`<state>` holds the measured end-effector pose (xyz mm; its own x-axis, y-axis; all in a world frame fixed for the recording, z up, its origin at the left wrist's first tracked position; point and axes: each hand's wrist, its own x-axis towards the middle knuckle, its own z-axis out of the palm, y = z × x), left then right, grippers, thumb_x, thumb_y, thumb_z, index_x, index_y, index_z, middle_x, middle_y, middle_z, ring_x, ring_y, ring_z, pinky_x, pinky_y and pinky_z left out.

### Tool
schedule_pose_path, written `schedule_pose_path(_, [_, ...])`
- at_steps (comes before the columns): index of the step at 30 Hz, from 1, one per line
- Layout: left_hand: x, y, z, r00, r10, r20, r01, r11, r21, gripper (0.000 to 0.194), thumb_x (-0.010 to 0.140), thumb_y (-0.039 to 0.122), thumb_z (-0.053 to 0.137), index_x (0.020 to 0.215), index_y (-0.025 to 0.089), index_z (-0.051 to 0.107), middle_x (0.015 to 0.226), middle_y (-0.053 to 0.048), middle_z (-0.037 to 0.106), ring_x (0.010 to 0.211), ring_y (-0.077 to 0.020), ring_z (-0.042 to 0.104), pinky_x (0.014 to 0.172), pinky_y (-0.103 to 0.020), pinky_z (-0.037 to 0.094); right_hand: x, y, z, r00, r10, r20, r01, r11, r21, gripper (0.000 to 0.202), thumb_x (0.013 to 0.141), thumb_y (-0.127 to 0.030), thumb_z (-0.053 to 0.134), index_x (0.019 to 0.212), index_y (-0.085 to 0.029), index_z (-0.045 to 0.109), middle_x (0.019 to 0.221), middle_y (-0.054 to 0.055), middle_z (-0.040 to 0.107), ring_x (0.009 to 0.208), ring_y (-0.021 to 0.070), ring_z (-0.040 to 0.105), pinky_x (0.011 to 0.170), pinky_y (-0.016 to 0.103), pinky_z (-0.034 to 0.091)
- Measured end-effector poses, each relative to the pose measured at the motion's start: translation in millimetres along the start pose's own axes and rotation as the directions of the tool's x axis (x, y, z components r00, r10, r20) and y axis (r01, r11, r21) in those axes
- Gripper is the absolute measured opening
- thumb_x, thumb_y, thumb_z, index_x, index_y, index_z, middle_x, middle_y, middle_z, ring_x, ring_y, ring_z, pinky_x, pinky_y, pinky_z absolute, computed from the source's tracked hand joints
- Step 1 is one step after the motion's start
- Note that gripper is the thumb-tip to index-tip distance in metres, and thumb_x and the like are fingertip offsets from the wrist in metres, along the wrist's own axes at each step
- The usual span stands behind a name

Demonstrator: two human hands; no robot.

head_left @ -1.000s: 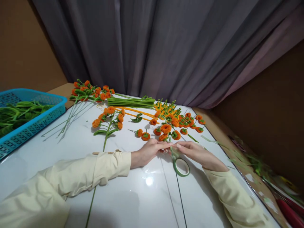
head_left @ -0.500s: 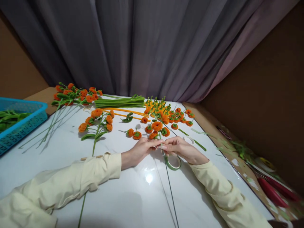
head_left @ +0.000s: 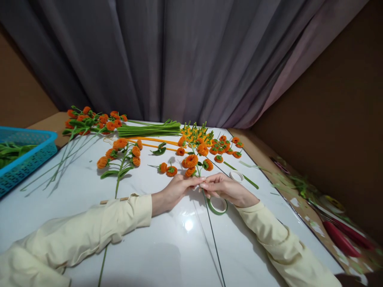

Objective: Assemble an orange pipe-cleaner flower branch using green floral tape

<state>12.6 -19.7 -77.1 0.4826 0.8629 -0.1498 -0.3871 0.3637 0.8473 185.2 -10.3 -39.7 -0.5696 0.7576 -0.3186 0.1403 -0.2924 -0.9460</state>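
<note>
My left hand [head_left: 176,192] and my right hand [head_left: 229,189] meet at the middle of the white table [head_left: 149,247], fingertips pinched on the flower stem [head_left: 213,229]. Orange pumpkin-like blooms [head_left: 191,161] on that stem stand just above my fingers, and its long thin end runs down toward the front edge. A roll of green tape [head_left: 218,205] is right under my right hand. Left of my hands lies another branch with orange blooms [head_left: 120,143] and green leaves, its lower stem passing under my left sleeve.
Green stems [head_left: 149,129] lie at the back, beside yellow-orange pieces [head_left: 196,132] and loose orange blooms [head_left: 223,145]. Finished-looking branches [head_left: 85,119] are back left, near a blue basket [head_left: 36,159]. A white roll [head_left: 236,176] and red-handled tool [head_left: 341,239] are at right.
The blooms on the held stem have shifted slightly left and turned. Both hands keep nearly the same pinch, and the whole view has moved a little.
</note>
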Motion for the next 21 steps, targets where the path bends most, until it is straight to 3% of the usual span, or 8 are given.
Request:
schedule_pose_path(9, [-3, 4, 4.0, 0.999, -0.021, -0.035, 0.021, 1.0, -0.004, 0.023, 0.066, 0.031, 0.078, 0.062, 0.01, 0.071, 0.066, -0.006, 0.065, 0.07, -0.0167, 0.056, 0.075, -0.03, 0.042, -1, -2, 1, 1.0, -0.019, 0.025, 0.021, 0.998, -0.064, 0.029, 0.071, -0.041, 0.074, 0.064, -0.013, 0.067, 0.041, -0.004, 0.05, 0.051, 0.0113, 0.049, 0.058, 0.026, 0.039])
schedule_pose_path(12, [-2, 4, 3.6, 0.997, -0.036, -0.067, 0.035, 0.999, -0.021, 0.021, 0.063, 0.029, 0.079, 0.059, 0.012, 0.069, 0.063, -0.004, 0.062, 0.068, -0.0147, 0.054, 0.073, -0.029, 0.041, -5, -6, -7, 1.0, -0.01, 0.009, 0.012, 0.983, -0.185, 0.031, 0.07, -0.044, 0.073, 0.077, -0.013, 0.071, 0.064, 0.002, 0.068, 0.064, 0.0142, 0.059, 0.068, 0.028, 0.045])
schedule_pose_path(14, [-2, 4, 3.5, 0.995, -0.045, -0.087, 0.042, 0.998, -0.036, 0.02, 0.062, 0.027, 0.08, 0.057, 0.013, 0.068, 0.062, -0.002, 0.06, 0.067, -0.0134, 0.052, 0.073, -0.028, 0.04, -7, -9, -21, 0.995, -0.036, -0.097, 0.002, 0.943, -0.332, 0.035, 0.067, -0.043, 0.074, 0.086, -0.014, 0.072, 0.083, 0.006, 0.073, 0.076, 0.0182, 0.064, 0.075, 0.03, 0.048])
schedule_pose_path(16, [-1, 4, 3.6, 0.993, -0.052, -0.106, 0.047, 0.998, -0.052, 0.018, 0.06, 0.025, 0.082, 0.058, 0.013, 0.069, 0.063, -0.001, 0.059, 0.069, -0.0131, 0.052, 0.075, -0.028, 0.04, -8, -10, -44, 0.937, -0.154, -0.312, -0.023, 0.868, -0.496, 0.034, 0.066, -0.043, 0.073, 0.085, -0.015, 0.073, 0.088, 0.008, 0.074, 0.084, 0.023, 0.066, 0.078, 0.032, 0.049])
schedule_pose_path(17, [-1, 4, 3.7, 0.992, -0.055, -0.115, 0.048, 0.997, -0.059, 0.018, 0.059, 0.024, 0.082, 0.058, 0.013, 0.069, 0.064, -0.002, 0.059, 0.071, -0.0132, 0.053, 0.076, -0.028, 0.039, -7, -10, -56, 0.863, -0.241, -0.443, -0.059, 0.823, -0.564, 0.033, 0.065, -0.044, 0.073, 0.083, -0.016, 0.074, 0.087, 0.009, 0.074, 0.084, 0.025, 0.067, 0.077, 0.033, 0.05])
schedule_pose_path(21, [-1, 5, 3.8, 0.989, -0.063, -0.131, 0.053, 0.995, -0.081, 0.018, 0.056, 0.023, 0.084, 0.058, 0.012, 0.07, 0.066, -0.003, 0.059, 0.076, -0.014, 0.054, 0.076, -0.026, 0.039, 5, -5, -94, 0.719, -0.378, -0.583, -0.116, 0.762, -0.637, 0.033, 0.067, -0.039, 0.07, 0.087, -0.013, 0.074, 0.102, 0.015, 0.072, 0.092, 0.0317, 0.065, 0.086, 0.042, 0.046])
